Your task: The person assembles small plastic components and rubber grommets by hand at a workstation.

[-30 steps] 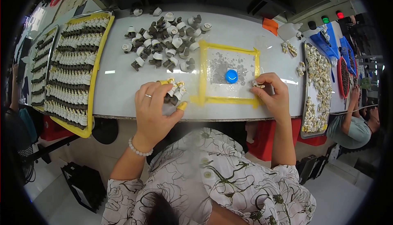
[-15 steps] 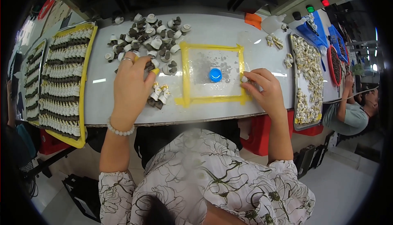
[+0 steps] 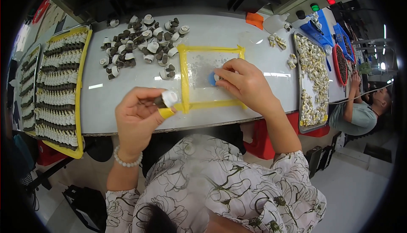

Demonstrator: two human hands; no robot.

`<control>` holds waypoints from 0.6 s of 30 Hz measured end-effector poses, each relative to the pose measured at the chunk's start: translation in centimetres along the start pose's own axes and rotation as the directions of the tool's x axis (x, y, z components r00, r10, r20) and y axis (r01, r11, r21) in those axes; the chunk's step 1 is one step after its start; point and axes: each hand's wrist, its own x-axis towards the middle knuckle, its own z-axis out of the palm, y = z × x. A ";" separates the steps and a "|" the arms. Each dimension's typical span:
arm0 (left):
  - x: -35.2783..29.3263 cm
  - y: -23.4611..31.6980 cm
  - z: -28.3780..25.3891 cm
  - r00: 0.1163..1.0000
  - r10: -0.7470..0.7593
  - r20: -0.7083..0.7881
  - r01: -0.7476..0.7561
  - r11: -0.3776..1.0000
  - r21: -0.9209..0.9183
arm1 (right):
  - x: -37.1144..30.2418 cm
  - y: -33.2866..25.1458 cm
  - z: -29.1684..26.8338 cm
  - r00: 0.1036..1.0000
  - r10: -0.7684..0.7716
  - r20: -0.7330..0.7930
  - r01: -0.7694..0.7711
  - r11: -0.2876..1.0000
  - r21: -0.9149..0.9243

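with my left hand (image 3: 137,112) i hold one dark-and-white piece (image 3: 170,99) between thumb and fingers; its white round end is turned toward the right hand. the thumb carries a yellow wrap (image 3: 166,113) at its tip. my right hand (image 3: 250,84) is pinching a small whitish piece (image 3: 217,77), just at the blue cap (image 3: 211,79); my fingers cover much of both, so i cannot tell if they touch. the cap is inside the yellow tape frame (image 3: 184,80). beyond my left hand lies a loose pile (image 3: 153,47) of similar pieces. farther left of this hand is a yellow-rimmed tray (image 3: 79,105) with many pieces in rows, and right of my right hand is a metal tray (image 3: 307,84) with white-and-gold pieces (image 3: 313,63).
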 end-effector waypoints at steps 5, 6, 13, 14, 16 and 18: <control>-1.9 -2.4 2.3 0.984 -0.089 0.156 0.128 0.956 -0.263 | 0.5 -0.5 -0.4 0.997 0.014 0.077 -0.008 0.996 -0.084; -1.9 -2.7 2.9 0.984 -0.089 0.157 0.129 0.955 -0.266 | 0.5 -0.5 -0.5 0.997 0.016 0.079 -0.009 0.996 -0.086; -1.4 -4.3 4.9 0.975 -0.198 0.097 0.218 0.930 -0.297 | 0.7 -0.7 -0.3 0.991 0.064 0.117 -0.053 0.994 -0.092; -1.4 -4.5 4.9 0.980 -0.181 0.084 0.198 0.934 -0.296 | 0.6 -0.6 -0.1 0.986 0.117 0.118 -0.114 0.993 -0.035; -1.4 -4.7 5.0 0.984 -0.165 0.067 0.178 0.938 -0.299 | 0.1 -0.7 -0.1 0.983 0.166 0.082 -0.172 0.982 0.072; -1.4 -4.8 4.9 0.983 -0.170 0.062 0.181 0.936 -0.300 | -0.4 -0.7 -0.1 0.974 0.221 0.052 -0.227 0.957 0.182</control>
